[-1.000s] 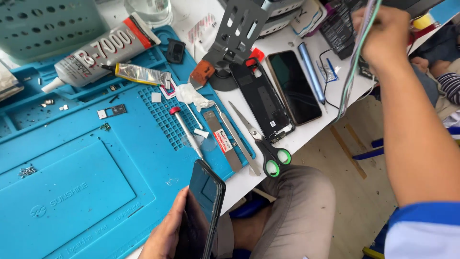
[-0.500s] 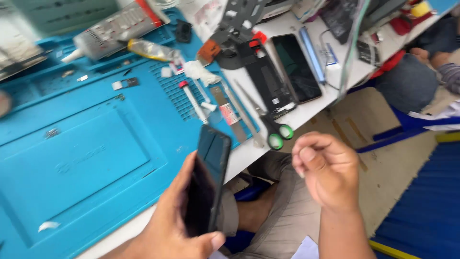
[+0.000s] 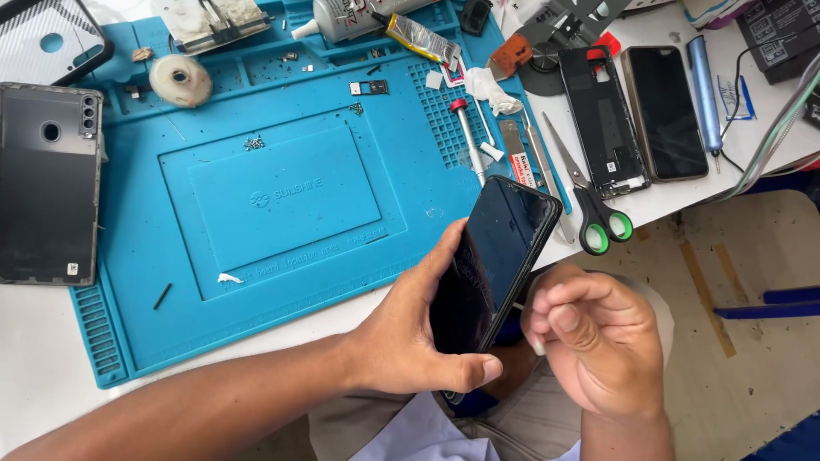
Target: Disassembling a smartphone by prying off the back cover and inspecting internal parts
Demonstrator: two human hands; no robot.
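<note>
My left hand [image 3: 410, 333] grips a black phone [image 3: 495, 256] by its edges, tilted, screen dark, just off the near edge of the blue work mat [image 3: 282, 196]. My right hand [image 3: 598, 341] is curled beside the phone's right edge, pinching a thin pale sliver against that edge between thumb and forefinger. Green-handled scissors [image 3: 594, 209] lie on the table just beyond the phone.
A phone back cover [image 3: 47, 183] lies at the left. A phone frame [image 3: 602, 119], another dark phone [image 3: 664, 111], a red-tipped screwdriver [image 3: 468, 137], a tape roll [image 3: 179, 79] and a glue tube [image 3: 342, 17] sit around the mat. Cables [image 3: 777, 128] hang at the right.
My right hand came down from the cables at the far right to the phone's edge. My left hand raised the phone; the view shifted left over the mat.
</note>
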